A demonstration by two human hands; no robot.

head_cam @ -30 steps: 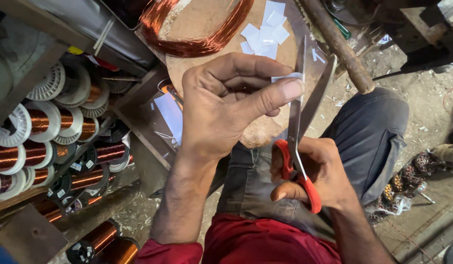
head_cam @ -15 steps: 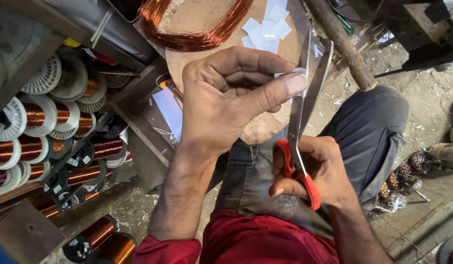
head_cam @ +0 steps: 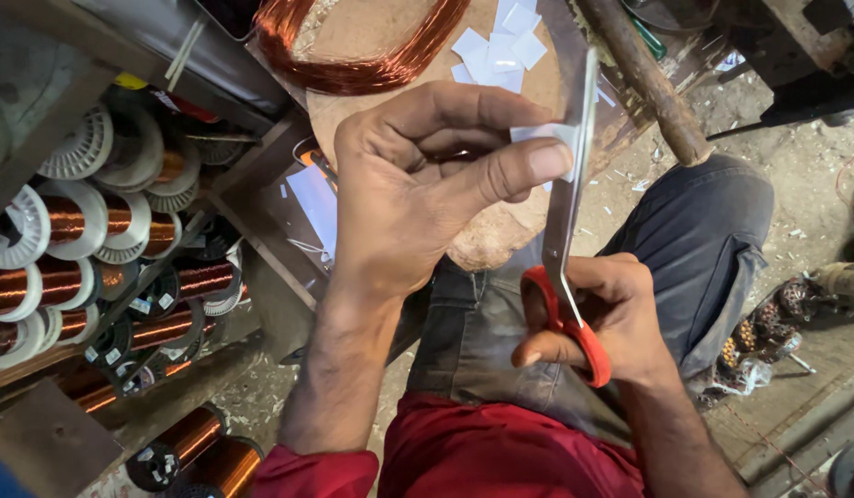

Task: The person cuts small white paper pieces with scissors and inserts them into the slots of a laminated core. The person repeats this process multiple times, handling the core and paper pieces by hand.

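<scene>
- Hands: two, both mine. My left hand (head_cam: 418, 184) pinches one white paper slip (head_cam: 547, 138); my right hand (head_cam: 602, 318) grips the scissors.
- Scissors (head_cam: 570, 231): one pair, red handles.
- Cut white paper pieces (head_cam: 496, 51) on the wooden block (head_cam: 371, 32): one small pile, roughly six; overlap prevents an exact count.
- Loose copper wire coil (head_cam: 353, 69): one.
- Copper wire spools (head_cam: 95, 240) on the shelves to my left: more than a dozen; exact count not determinable.
- Wooden handle (head_cam: 643, 78): one.

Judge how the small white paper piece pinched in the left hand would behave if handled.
The small white paper piece looks thin, probably light and floppy. Left hand pinches it flat beside the red-handled scissors, so it likely bends without support. Similar white squares lie flat nearby, probably easily scattered.
</scene>
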